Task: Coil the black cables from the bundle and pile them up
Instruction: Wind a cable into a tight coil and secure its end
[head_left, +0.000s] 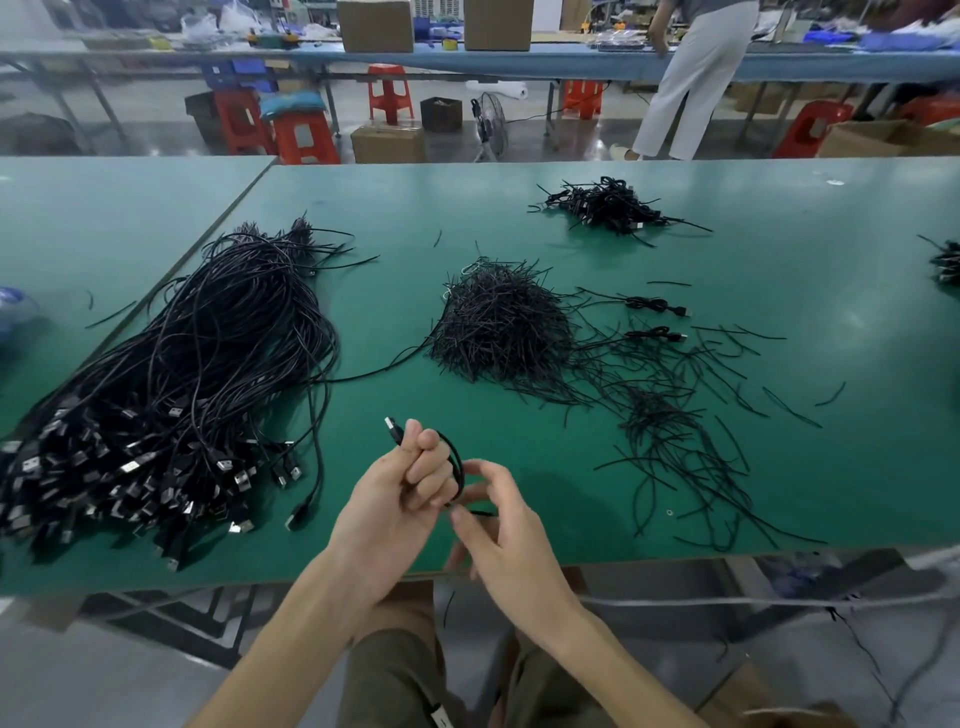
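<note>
Closest to me, the left hand (400, 499) is gripping one black cable (459, 470) in curled fingers, its USB plug (392, 430) poking up. The right hand (506, 535) is pinching the same cable's loop over the green table (363, 208). At left the uncoiled bundle (208, 364) is lying, by far the largest mass, so I am judging most of the work is remaining. Mid-table, a heap of loose ties (498, 322) is sitting. Far back, a small finished pile (608, 205) is resting, and two coiled cables (654, 304) are lying apart between them.
</note>
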